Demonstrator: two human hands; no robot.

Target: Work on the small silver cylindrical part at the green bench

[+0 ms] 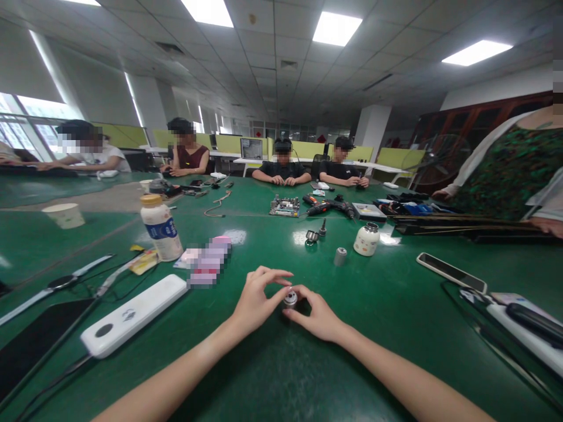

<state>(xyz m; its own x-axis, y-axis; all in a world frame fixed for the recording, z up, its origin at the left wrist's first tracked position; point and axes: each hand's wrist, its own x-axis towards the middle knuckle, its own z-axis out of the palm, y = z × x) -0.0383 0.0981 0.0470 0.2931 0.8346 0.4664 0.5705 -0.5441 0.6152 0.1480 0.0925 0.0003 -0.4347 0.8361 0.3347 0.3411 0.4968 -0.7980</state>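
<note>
A small silver metal cylinder (290,300) with dark holes in its top face stands at the middle of the near table. My right hand (320,316) grips it from the right between thumb and index finger. From the left, my left hand (257,299) arches over it; thumb and a fingertip come together at its upper rim, with the index finger raised above. Anything tiny in that pinch is too small to make out. Beyond my hands are a second silver cylinder (340,256), a round metal part (311,237) and a dark tapered part (323,228).
A cream jar (366,240) and a phone (453,272) lie to the right. On the left are a white power strip (136,316), a bottle (160,228) and a paper cup (64,215). Farther back are a circuit board (284,206), power drills (329,206) and several people.
</note>
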